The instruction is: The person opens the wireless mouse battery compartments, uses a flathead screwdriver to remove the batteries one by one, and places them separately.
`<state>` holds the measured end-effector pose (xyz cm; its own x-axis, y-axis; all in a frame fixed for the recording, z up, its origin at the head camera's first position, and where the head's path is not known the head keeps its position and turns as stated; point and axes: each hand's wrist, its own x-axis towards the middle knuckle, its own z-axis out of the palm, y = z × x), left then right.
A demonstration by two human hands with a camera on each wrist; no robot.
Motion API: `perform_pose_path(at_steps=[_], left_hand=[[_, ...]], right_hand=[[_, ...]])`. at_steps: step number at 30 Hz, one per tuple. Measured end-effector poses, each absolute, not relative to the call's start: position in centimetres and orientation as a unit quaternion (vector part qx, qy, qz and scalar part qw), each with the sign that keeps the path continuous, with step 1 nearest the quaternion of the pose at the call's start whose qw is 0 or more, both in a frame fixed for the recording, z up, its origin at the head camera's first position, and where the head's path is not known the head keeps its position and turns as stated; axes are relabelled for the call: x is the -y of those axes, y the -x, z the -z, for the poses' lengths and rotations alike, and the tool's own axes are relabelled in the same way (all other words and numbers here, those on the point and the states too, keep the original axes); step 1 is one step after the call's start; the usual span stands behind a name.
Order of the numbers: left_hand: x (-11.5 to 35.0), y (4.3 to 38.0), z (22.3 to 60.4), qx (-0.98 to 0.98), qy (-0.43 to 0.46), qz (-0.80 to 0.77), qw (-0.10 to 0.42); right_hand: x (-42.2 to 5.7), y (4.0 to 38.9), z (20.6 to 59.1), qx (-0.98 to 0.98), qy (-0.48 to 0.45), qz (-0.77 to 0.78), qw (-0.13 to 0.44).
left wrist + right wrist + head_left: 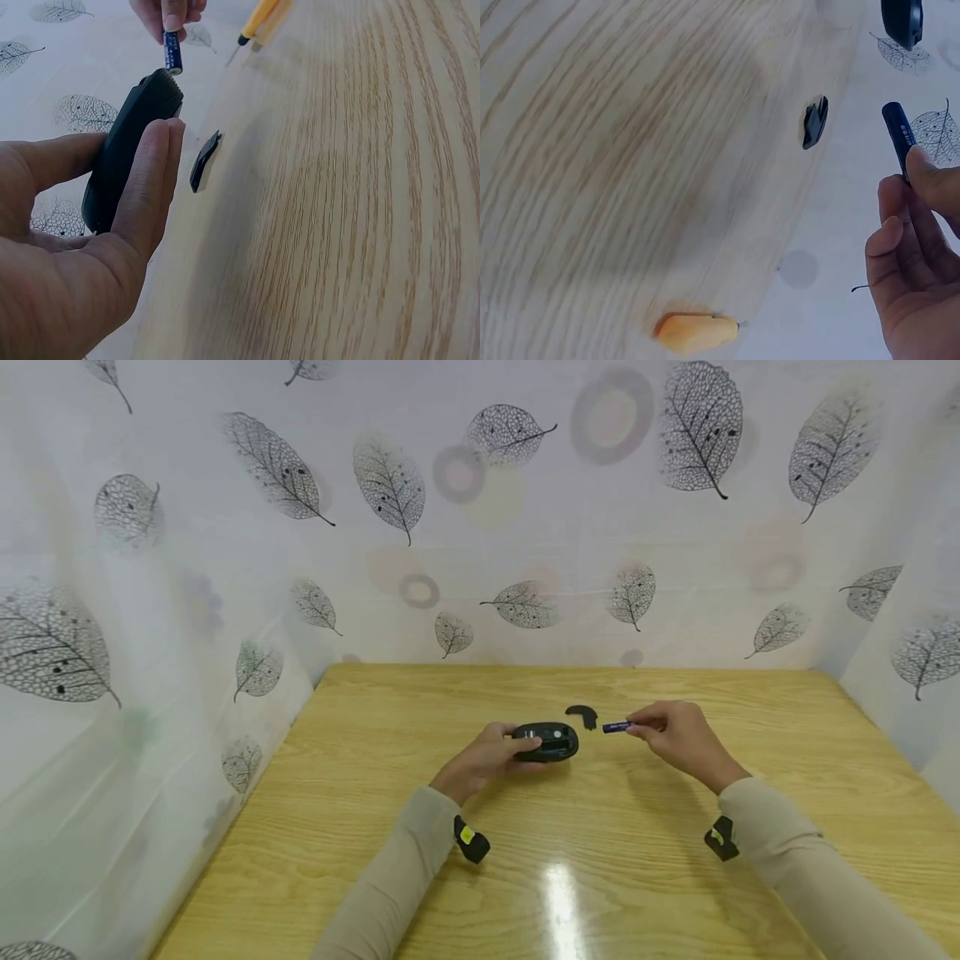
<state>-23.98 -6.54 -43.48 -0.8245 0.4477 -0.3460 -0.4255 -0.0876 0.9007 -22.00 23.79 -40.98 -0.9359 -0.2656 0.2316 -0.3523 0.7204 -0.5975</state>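
My left hand grips a black computer mouse, underside up, with the thumb lying across it. A battery slot shows open in its underside. In the left wrist view the mouse stands on edge between thumb and fingers. My right hand pinches a dark blue cylindrical battery by one end, its free end pointing left toward the mouse. In the right wrist view a gap separates the battery from the mouse. The curved black battery cover lies on the table behind and between both hands.
A screwdriver with a yellow-orange handle lies on the table; its handle also shows in the right wrist view. The wooden table ends at a pale leaf-patterned curtain at the back and sides.
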Motion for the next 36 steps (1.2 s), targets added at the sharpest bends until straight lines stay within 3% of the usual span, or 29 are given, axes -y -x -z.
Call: perform_pose_path(at_steps=[36], left_hand=[[7.3,23.8,43.4,-0.608,-0.011,-0.736,0.299]], right_hand=[[-25.3,25.7,43.8,0.955,-0.117,-0.273,0.022]])
